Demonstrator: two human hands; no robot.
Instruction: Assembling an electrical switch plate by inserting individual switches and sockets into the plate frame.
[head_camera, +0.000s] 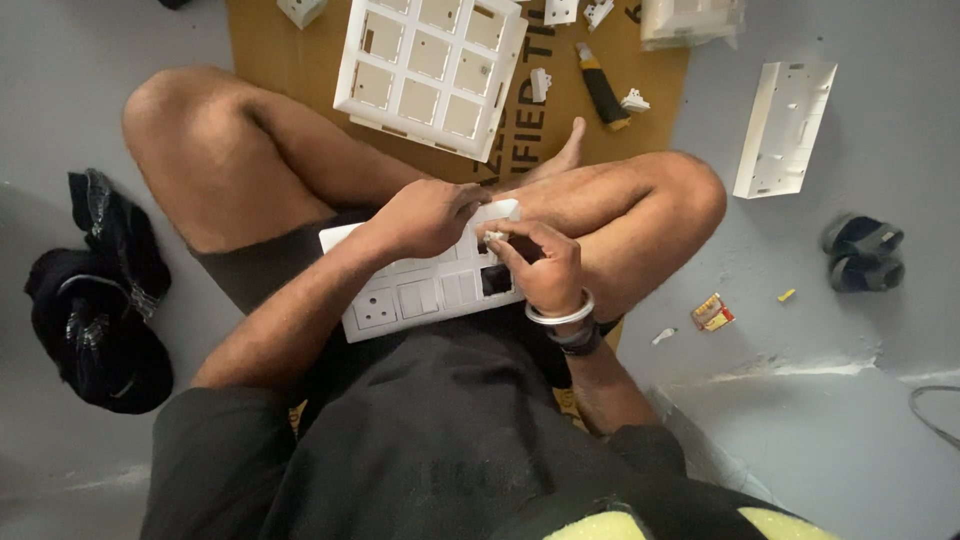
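A white switch plate (400, 295) with a socket and several rocker switches lies across my lap. My left hand (425, 215) is closed over its far edge, holding it. My right hand (540, 262), with a metal bangle and a dark band at the wrist, pinches a small white part (492, 237) over the plate, just above an open dark slot (496, 279). I sit cross-legged on the floor.
On a brown cardboard sheet (280, 60) ahead lie a white grid frame (430, 70), a yellow-and-black utility knife (602, 98) and small white modules (540, 84). A white back box (785, 128) and sandals (862, 252) sit at right; black bags (95, 300) at left.
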